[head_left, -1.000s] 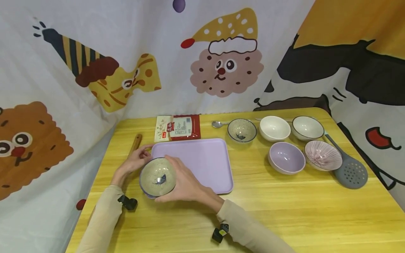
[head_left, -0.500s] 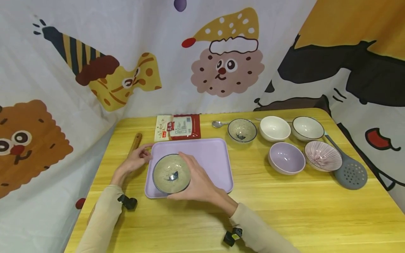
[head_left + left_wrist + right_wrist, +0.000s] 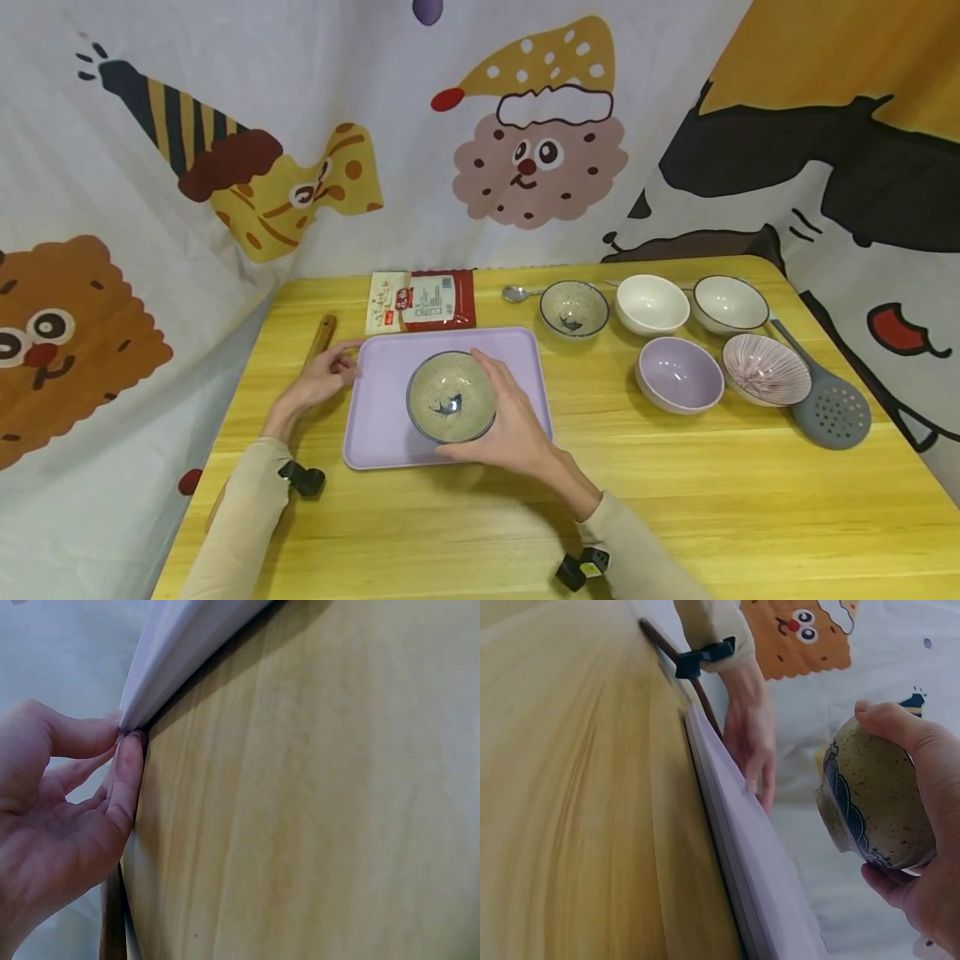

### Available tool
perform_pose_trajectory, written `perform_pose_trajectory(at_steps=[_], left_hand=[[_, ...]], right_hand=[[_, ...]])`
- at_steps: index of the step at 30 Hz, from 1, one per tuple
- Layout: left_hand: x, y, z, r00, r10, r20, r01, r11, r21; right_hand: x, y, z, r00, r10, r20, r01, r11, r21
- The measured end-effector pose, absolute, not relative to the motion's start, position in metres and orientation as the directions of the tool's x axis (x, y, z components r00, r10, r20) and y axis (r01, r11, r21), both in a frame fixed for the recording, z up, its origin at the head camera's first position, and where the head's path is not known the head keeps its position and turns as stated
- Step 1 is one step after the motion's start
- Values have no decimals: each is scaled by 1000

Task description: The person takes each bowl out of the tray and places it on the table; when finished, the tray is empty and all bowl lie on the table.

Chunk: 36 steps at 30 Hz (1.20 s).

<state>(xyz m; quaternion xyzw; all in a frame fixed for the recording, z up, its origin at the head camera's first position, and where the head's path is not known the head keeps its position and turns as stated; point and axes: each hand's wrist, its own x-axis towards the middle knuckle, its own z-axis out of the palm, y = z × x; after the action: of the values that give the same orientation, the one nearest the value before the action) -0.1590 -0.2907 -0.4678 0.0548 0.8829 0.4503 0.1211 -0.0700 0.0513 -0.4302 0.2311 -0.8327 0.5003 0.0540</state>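
Observation:
My right hand (image 3: 510,425) grips a speckled beige bowl (image 3: 450,396) by its right side, thumb at the near rim and fingers at the far rim. A small blue figure marks the bowl's inside. In the right wrist view the bowl (image 3: 881,799) shows a blue wave band and hangs apart from the lilac tray (image 3: 754,847). At the left edge of the lilac tray (image 3: 375,425), my left hand (image 3: 318,383) pinches the rim between thumb and fingers, as the left wrist view shows. A wooden handle (image 3: 322,337) lies beside and partly under the left arm.
A red and cream packet (image 3: 422,302) lies behind the tray. To the right stand a second speckled bowl (image 3: 574,310), a white bowl (image 3: 651,306), a dark-rimmed bowl (image 3: 729,304), a purple bowl (image 3: 678,375), a streaked bowl (image 3: 765,371), a grey skimmer (image 3: 832,408) and a spoon (image 3: 516,293).
My right hand has carried the speckled bowl rightward, from the tray's left edge to above its middle. The left hand has stayed at the tray's left edge.

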Motion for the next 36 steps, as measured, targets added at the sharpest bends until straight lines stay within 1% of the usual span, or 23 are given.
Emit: perform_pose_trajectory(at_steps=[9, 15, 21, 24, 30, 36], left_hand=[[-157, -291, -465, -965, 201, -169, -15, 600, 800], [-157, -289, -464, -963, 202, -176, -23, 591, 806], [-157, -290, -464, -964, 198, -180, -30, 588, 808], [-156, -290, -463, -963, 204, -179, -26, 586, 810], [-157, -289, -464, -959, 215, -182, -23, 584, 812], [-158, -288, -463, -958, 209, -195, -35, 591, 806]], right_hand=[[-69, 90, -436, -927, -242, 285, -366, 430, -825], [-66, 118, -439, -952, -157, 263, -306, 489, -816], [-64, 147, -439, -971, -78, 224, -231, 519, -823], [-64, 160, -440, -973, -39, 227, -212, 539, -815], [-65, 180, -445, -961, 31, 275, -204, 591, -781], [-65, 191, -453, -966, 71, 249, -156, 609, -778]])
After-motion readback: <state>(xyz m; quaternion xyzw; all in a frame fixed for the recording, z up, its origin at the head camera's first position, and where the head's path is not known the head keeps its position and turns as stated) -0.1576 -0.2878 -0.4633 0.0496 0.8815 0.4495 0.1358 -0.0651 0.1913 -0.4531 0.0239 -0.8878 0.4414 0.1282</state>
